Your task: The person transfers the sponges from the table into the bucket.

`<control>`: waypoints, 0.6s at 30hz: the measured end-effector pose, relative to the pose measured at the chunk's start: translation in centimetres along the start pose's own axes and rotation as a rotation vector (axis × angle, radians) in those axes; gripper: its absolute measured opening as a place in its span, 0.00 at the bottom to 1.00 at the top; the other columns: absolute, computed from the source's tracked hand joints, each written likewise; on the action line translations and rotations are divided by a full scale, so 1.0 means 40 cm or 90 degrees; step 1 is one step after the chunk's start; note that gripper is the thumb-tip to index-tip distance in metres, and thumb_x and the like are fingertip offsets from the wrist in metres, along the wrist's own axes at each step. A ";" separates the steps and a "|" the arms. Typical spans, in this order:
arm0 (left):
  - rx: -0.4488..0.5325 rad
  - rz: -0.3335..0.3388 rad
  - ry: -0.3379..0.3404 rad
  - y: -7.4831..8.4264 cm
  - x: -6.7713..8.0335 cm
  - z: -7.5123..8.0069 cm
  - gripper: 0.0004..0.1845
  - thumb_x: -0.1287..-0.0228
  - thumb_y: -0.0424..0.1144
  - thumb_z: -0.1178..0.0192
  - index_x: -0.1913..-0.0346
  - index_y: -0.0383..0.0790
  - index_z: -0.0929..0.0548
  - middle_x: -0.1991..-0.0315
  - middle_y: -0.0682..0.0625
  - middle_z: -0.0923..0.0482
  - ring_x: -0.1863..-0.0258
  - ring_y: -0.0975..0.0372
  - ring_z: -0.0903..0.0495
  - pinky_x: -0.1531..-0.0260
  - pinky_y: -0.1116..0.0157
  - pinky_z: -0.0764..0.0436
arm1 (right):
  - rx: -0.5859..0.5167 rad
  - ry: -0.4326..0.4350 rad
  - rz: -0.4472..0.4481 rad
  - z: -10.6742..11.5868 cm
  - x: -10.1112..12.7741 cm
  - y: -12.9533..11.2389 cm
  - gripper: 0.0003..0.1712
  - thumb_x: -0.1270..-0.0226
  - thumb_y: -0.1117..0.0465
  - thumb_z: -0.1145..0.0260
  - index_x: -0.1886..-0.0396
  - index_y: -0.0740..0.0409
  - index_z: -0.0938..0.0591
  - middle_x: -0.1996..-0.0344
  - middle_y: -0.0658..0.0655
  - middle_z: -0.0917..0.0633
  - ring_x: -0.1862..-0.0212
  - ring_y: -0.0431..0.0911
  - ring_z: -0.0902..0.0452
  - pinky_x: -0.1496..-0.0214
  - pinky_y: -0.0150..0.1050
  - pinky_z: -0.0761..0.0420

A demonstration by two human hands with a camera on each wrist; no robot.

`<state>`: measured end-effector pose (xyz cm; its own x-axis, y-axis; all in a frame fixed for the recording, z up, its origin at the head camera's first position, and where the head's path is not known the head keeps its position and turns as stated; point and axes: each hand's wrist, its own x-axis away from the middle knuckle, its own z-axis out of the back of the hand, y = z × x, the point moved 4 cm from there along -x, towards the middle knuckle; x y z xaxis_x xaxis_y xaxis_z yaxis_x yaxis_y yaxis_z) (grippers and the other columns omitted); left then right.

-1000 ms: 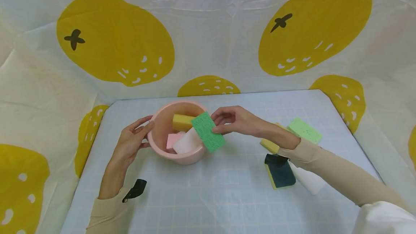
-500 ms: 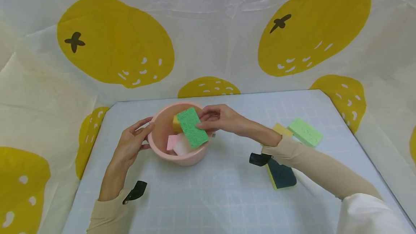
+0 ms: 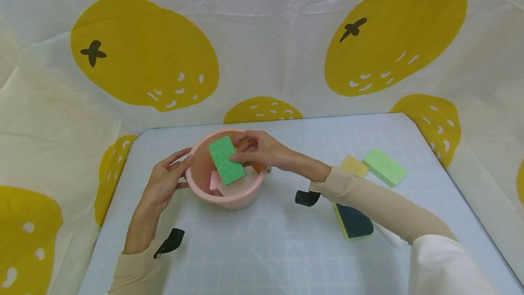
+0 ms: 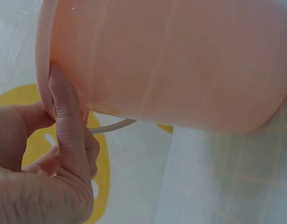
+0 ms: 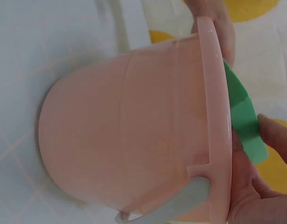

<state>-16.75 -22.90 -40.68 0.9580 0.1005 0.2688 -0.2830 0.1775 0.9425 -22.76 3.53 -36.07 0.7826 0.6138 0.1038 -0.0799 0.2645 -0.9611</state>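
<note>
A pink bucket (image 3: 233, 203) stands toward the left of the table, a pale handle (image 5: 181, 203) hanging at its side. My left hand (image 3: 161, 181) grips its left rim, thumb and fingers on either side of the wall, as the left wrist view shows. Over the bucket's mouth my right hand (image 3: 262, 150) pinches a green sponge (image 3: 226, 160) by its right edge. In the right wrist view the green sponge (image 5: 244, 116) dips partly below the rim. Beneath it lie a pink sponge (image 3: 214, 181) and a white block (image 3: 241, 185); the rest inside is hidden.
Right of the bucket lie a light green sponge (image 3: 385, 166), a yellow sponge (image 3: 354, 165) and a dark-faced scouring sponge (image 3: 355, 221). A white piece (image 3: 389, 235) is mostly covered by my right sleeve (image 3: 376, 199). Fruit-printed cloth hangs behind the table.
My right hand has carried the green sponge leftward, from the bucket's right rim to over its mouth. My left hand and the bucket have stayed in place.
</note>
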 end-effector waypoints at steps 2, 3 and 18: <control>0.002 -0.001 -0.002 -0.001 -0.002 0.000 0.38 0.30 0.57 0.36 0.23 0.46 0.31 0.55 0.57 0.15 0.65 0.66 0.17 0.65 0.66 0.12 | 0.023 0.004 0.001 -0.007 -0.010 -0.002 0.24 0.35 0.57 0.23 0.43 0.59 0.19 0.56 0.55 0.14 0.53 0.48 0.17 0.48 0.36 0.15; 0.003 -0.001 -0.001 -0.001 -0.002 0.000 0.38 0.30 0.57 0.35 0.23 0.46 0.31 0.56 0.57 0.15 0.65 0.66 0.17 0.65 0.66 0.12 | 0.037 0.005 0.005 -0.011 -0.015 -0.004 0.24 0.36 0.57 0.23 0.43 0.59 0.19 0.56 0.55 0.14 0.53 0.47 0.18 0.49 0.35 0.16; 0.011 0.003 -0.006 0.001 -0.001 0.000 0.38 0.30 0.57 0.35 0.23 0.45 0.31 0.54 0.57 0.15 0.65 0.66 0.17 0.65 0.65 0.12 | 0.111 0.002 0.032 -0.075 -0.062 -0.005 0.24 0.39 0.63 0.21 0.49 0.68 0.21 0.62 0.59 0.15 0.61 0.46 0.19 0.61 0.34 0.13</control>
<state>-16.79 -22.89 -40.64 0.9569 0.0926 0.2753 -0.2872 0.1606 0.9443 -22.85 -0.29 -36.90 0.7769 0.6271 0.0553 -0.2246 0.3581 -0.9063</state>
